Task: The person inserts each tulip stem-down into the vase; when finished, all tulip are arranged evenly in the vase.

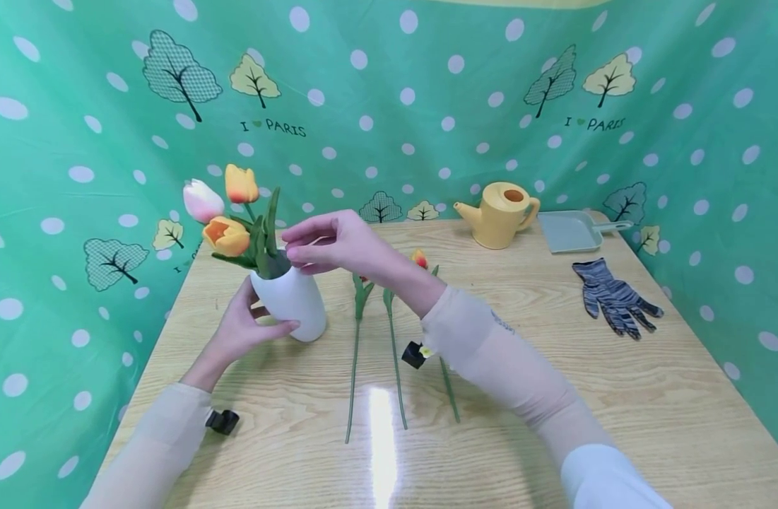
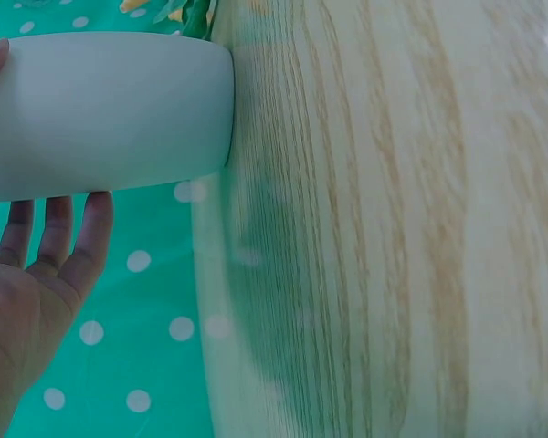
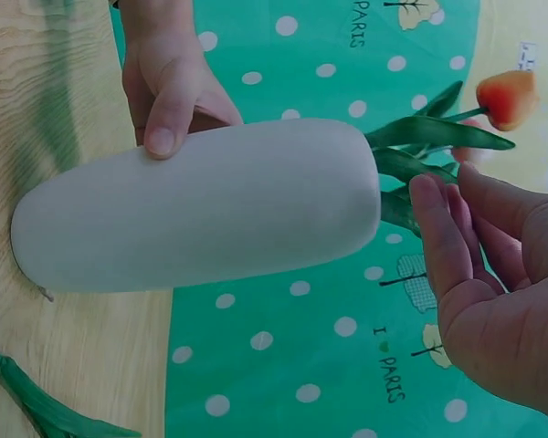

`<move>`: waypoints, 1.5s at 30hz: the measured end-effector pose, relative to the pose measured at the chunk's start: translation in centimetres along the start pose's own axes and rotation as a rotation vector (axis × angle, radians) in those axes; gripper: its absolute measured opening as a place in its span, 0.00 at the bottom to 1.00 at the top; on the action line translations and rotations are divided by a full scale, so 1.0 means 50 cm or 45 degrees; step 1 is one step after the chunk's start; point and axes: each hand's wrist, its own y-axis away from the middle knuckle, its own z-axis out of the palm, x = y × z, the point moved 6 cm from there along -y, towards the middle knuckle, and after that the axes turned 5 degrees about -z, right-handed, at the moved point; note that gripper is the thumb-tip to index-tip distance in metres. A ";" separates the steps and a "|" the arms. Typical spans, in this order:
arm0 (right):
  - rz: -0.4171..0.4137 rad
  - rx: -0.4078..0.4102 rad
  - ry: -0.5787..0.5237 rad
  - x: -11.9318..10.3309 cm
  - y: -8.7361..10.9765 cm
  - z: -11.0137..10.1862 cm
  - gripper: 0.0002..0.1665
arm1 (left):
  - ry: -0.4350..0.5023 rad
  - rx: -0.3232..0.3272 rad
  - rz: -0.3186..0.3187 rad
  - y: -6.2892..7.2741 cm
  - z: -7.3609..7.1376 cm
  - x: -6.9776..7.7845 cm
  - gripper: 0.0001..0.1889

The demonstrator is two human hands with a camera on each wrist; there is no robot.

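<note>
A white vase (image 1: 293, 305) stands on the left of the table, holding a pink-white tulip (image 1: 203, 201) and two orange-yellow tulips (image 1: 241, 185) with green leaves. My left hand (image 1: 245, 322) grips the vase's side, thumb in front and fingers round the far side; the left wrist view shows the fingertips along its wall (image 2: 110, 119). Beside the vase mouth is my right hand (image 1: 331, 244), fingers loosely bent. In the right wrist view its fingertips overlap the leaves (image 3: 402, 208), and nothing shows gripped between them.
Several loose tulip stems (image 1: 393, 353) lie mid-table, their upper parts partly hidden by my right forearm. A yellow watering can (image 1: 498, 215) and a grey-green dustpan (image 1: 569, 232) stand at the back right. A striped glove (image 1: 611, 295) lies in front of the dustpan. Green polka-dot cloth surrounds the table.
</note>
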 end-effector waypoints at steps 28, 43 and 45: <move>0.094 0.194 0.180 0.017 0.172 -0.219 0.25 | 0.026 -0.001 0.030 0.000 0.002 -0.001 0.49; 0.285 0.297 0.185 0.142 0.251 -0.309 0.25 | 0.018 -0.001 0.045 -0.006 -0.003 0.003 0.49; 0.327 0.284 0.206 0.162 0.261 -0.315 0.26 | 0.017 -0.006 0.041 -0.004 -0.002 -0.001 0.49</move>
